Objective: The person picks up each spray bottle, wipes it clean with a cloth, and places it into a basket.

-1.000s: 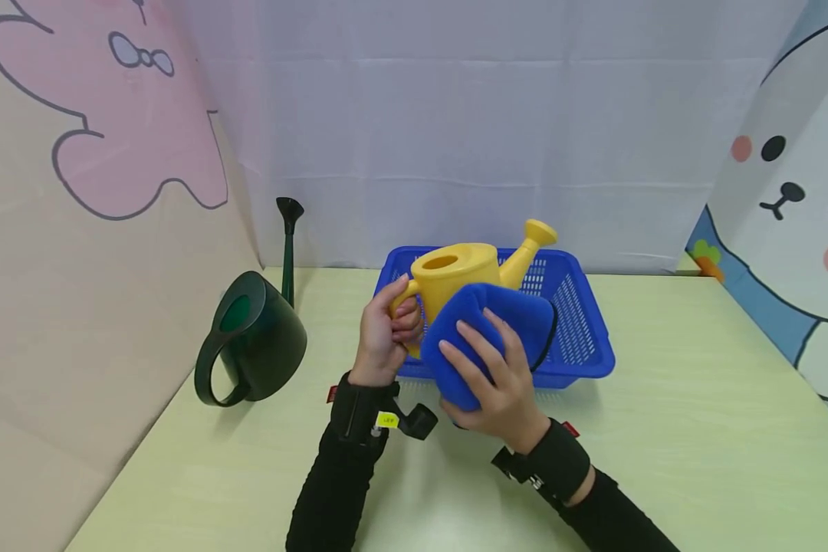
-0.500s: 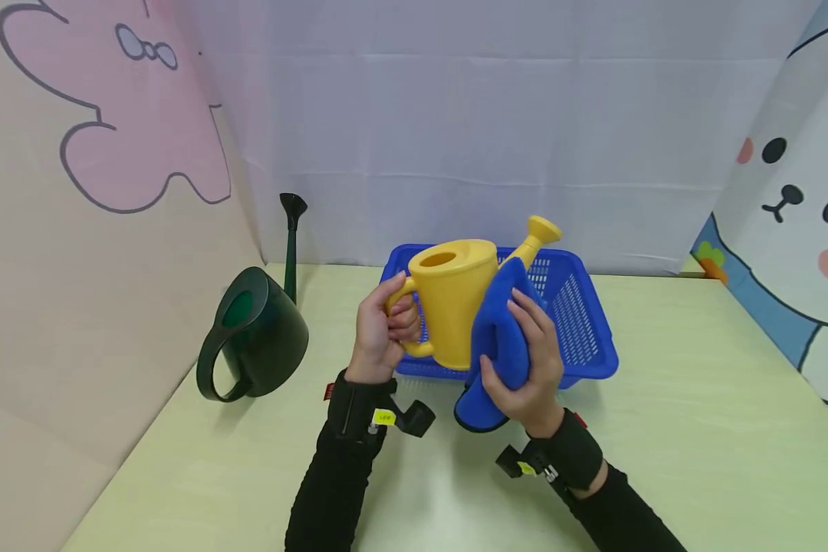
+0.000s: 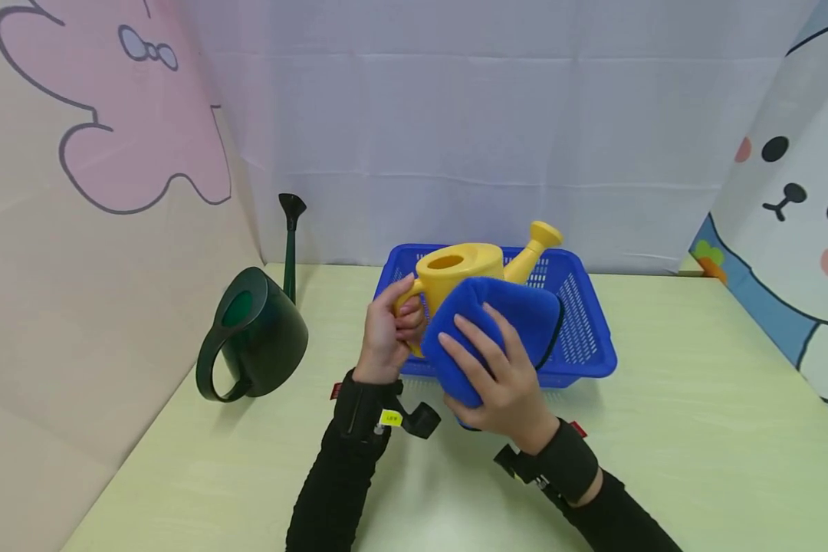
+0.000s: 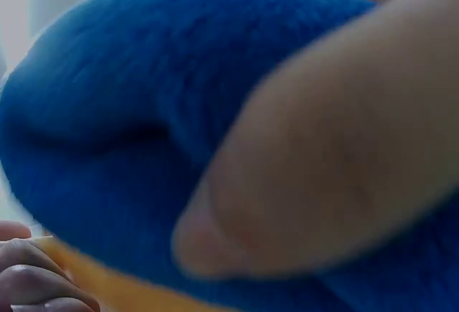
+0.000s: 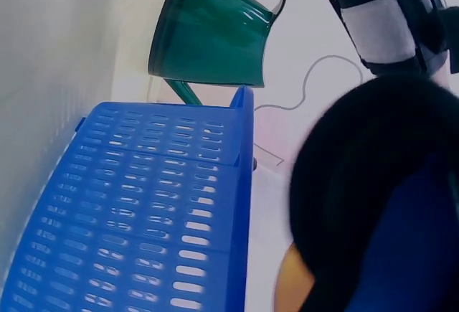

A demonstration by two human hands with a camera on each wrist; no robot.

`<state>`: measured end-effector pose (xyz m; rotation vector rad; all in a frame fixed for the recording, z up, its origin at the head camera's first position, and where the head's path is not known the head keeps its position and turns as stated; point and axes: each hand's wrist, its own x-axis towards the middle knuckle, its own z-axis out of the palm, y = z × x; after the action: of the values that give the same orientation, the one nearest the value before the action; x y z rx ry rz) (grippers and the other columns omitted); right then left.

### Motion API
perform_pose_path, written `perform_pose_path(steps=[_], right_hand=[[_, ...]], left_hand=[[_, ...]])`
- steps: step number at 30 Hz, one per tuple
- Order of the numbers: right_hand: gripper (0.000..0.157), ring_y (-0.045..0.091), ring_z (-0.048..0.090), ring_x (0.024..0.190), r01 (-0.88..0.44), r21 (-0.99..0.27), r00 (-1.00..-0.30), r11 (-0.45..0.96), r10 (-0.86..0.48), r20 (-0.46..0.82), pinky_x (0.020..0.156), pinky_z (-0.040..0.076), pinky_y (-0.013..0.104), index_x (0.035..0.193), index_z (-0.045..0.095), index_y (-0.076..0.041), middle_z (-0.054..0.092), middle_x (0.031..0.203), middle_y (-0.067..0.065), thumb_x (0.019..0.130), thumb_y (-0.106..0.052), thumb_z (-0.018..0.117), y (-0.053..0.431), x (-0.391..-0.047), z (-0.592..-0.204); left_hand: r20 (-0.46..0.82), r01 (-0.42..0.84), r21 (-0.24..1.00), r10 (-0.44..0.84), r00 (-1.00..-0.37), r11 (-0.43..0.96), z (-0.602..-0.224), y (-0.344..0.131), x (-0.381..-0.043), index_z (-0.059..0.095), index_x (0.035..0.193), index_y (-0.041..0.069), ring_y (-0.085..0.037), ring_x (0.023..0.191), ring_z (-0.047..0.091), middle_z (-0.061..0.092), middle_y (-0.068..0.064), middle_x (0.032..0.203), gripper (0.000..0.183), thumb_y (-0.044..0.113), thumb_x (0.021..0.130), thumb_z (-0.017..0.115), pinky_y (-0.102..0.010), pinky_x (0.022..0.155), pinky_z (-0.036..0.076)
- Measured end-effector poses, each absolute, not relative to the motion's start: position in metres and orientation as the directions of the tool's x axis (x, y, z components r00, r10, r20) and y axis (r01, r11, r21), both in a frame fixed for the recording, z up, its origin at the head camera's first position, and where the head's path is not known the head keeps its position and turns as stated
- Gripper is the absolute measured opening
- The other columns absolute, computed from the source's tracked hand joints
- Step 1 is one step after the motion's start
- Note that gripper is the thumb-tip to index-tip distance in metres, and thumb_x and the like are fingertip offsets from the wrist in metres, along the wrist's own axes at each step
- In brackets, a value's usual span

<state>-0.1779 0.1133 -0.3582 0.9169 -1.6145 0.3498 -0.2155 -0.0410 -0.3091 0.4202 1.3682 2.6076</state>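
Yellow can [image 3: 455, 264] at mid-table, held by the left hand [image 3: 383, 337], in front of the basket [image 3: 605, 364] or above its near rim; head view does not settle which. Opening uppermost, body roughly upright, base hidden. Long axis, handle to spout, runs left to right. Handle [image 3: 417, 287] toward the person's left; spout [image 3: 522, 266] slants up, to the right and away, ending in a flared head.

Left fingers curled close together round the handle, thumb along its top. Right hand [image 3: 502, 387] holds the cloth [image 3: 520, 307], blue, folded, dark-edged at its right end, across the near side of the yellow can. Right fingers spread apart over the cloth, slightly bent. Contact between cloth and can is covered; cannot tell.

Left wrist view gives what the head view hides: the right thumb [image 4: 308, 176], blurred, pressed on a fold of the cloth, so the cloth is gripped between thumb and fingers. Left knuckles at the lower corner, beside a yellow strip.

Right wrist view: slotted basket wall close up; dark cloth edge, blurred, large in front; only a sliver of yellow can. Green can [image 3: 272, 337] partly cut off there. Head view shows it whole on the table [image 3: 697, 422], left of the basket, spout toward the back.
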Motion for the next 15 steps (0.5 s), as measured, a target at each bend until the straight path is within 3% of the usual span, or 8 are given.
perform_pose_path(steps=[4, 7, 12, 15], right_hand=[[0.049, 0.044, 0.043, 0.113, -0.685, 0.347, -0.028, 0.641, -0.498, 0.866, 0.084, 0.043, 0.057, 0.116, 0.055, -0.007, 0.055, 0.119, 0.018, 0.078, -0.038, 0.05, 0.111, -0.174, -0.358], [0.049, 0.043, 0.043, 0.114, -0.683, 0.346, -0.044, 0.644, -0.508, 0.86, 0.084, 0.043, 0.057, 0.117, 0.055, -0.008, 0.055, 0.12, 0.017, 0.079, -0.038, 0.05, 0.11, -0.172, -0.357], [0.047, 0.045, 0.042, 0.113, -0.776, 0.142, -0.071, 0.615, -0.308, 0.949, 0.09, 0.039, 0.056, 0.111, 0.056, -0.003, 0.054, 0.117, 0.021, 0.076, -0.034, 0.054, 0.115, -0.172, -0.351], [0.049, 0.042, 0.043, 0.113, -0.849, -0.039, -0.139, 0.526, -0.153, 0.978, 0.096, 0.037, 0.049, 0.11, 0.055, 0.001, 0.052, 0.118, 0.023, 0.076, -0.034, 0.058, 0.122, -0.173, -0.347]], left_hand=[[0.15, -0.049, 0.821, 0.299, -0.942, -0.568, -0.31, -0.04, -0.214, 0.032, 0.059, 0.016, -0.001, 0.035, 0.025, 0.03, 0.012, 0.046, 0.035, 0.026, 0.092, 0.037, -0.013, 0.035, 0.018], [0.143, -0.065, 0.818, 0.312, -0.939, -0.571, -0.31, -0.039, -0.214, 0.032, 0.058, 0.016, -0.001, 0.035, 0.025, 0.03, 0.012, 0.046, 0.036, 0.027, 0.092, 0.037, -0.013, 0.034, 0.018], [0.16, -0.042, 0.831, 0.311, -0.937, -0.554, -0.31, -0.038, -0.213, 0.03, 0.056, 0.017, -0.002, 0.035, 0.024, 0.03, 0.012, 0.043, 0.038, 0.026, 0.092, 0.035, -0.015, 0.036, 0.016], [0.161, -0.048, 0.837, 0.328, -0.931, -0.546, -0.31, -0.039, -0.213, 0.028, 0.053, 0.018, -0.004, 0.034, 0.023, 0.029, 0.012, 0.04, 0.041, 0.027, 0.093, 0.033, -0.018, 0.036, 0.015]])
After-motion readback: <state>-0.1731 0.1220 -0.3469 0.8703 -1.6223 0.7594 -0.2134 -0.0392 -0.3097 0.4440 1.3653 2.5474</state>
